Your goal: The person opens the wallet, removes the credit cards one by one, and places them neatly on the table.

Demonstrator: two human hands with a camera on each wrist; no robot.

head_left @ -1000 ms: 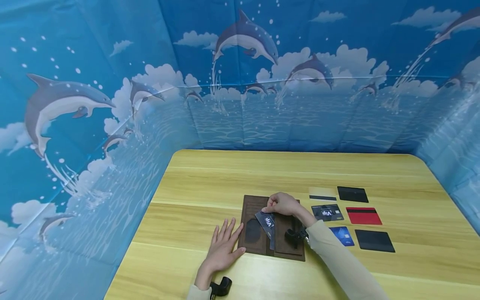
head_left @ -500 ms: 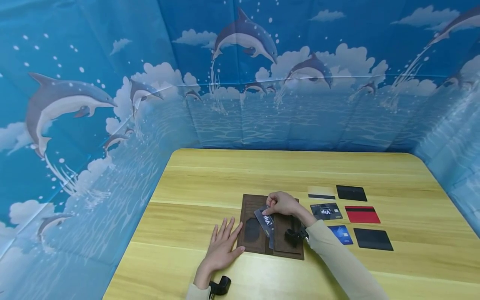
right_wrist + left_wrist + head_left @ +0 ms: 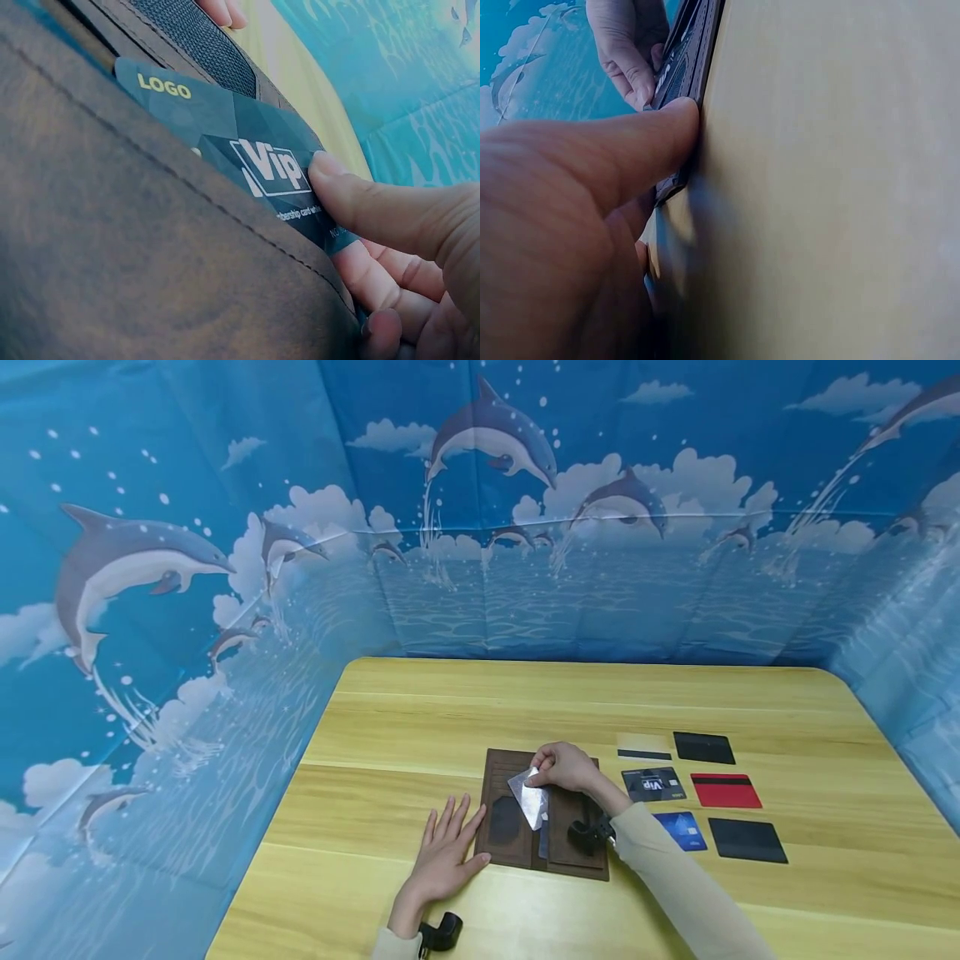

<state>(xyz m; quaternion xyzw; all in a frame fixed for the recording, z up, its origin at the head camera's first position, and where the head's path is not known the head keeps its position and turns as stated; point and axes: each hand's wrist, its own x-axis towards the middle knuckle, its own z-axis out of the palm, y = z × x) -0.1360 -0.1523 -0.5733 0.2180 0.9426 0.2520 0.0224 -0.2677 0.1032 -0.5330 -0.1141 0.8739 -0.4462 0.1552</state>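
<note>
A brown wallet (image 3: 577, 858) lies spread on the table in the head view. Above its middle fold my right hand (image 3: 562, 767) pinches a dark VIP membership card (image 3: 531, 803) between thumb and fingers; glare whitens the card from the head. In the right wrist view that VIP card (image 3: 247, 154) lies slantwise, its lower edge hidden behind a stitched wallet panel (image 3: 150, 225). A bluish card edge (image 3: 543, 842) shows at the fold below it. My left hand (image 3: 441, 857) rests with spread fingers by the wallet's left edge. In the left wrist view its thumb (image 3: 652, 146) touches that edge.
Right of the wallet lie several cards: a pale striped one (image 3: 645, 747), a black one (image 3: 705, 747), another VIP card (image 3: 654, 784), a red one (image 3: 726, 791), a blue one (image 3: 682, 832) and a dark one (image 3: 747, 841). A dolphin-print sheet (image 3: 480, 602) stands behind the table.
The VIP card in my right hand has shifted and tilted slightly, so glare now covers its print. My left hand and the loose cards stay put.
</note>
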